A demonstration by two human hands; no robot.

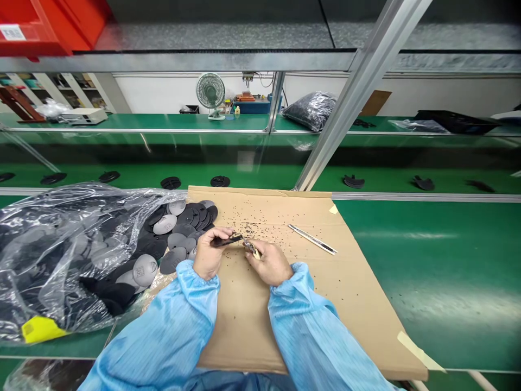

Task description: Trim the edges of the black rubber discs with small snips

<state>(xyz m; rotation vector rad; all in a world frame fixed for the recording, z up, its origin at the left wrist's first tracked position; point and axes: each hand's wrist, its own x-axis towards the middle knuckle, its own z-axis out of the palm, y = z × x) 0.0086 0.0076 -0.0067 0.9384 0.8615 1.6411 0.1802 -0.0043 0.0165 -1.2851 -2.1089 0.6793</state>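
My left hand is closed on a thin black plastic piece, held nearly edge-on above the cardboard sheet. In my right hand is a small metal hand tool, perhaps nippers; its tip meets the right end of the black piece. My fingers hide most of the tool. Many tiny black bits lie scattered on the cardboard beyond both hands. Loose grey and black oval discs are heaped left of my left hand, spilling from a clear plastic bag.
A slim white-and-black strip lies on the cardboard's right part. Behind, black parts sit spaced along a green belt. A slanted metal post rises at right of centre. A red bin stands upper left.
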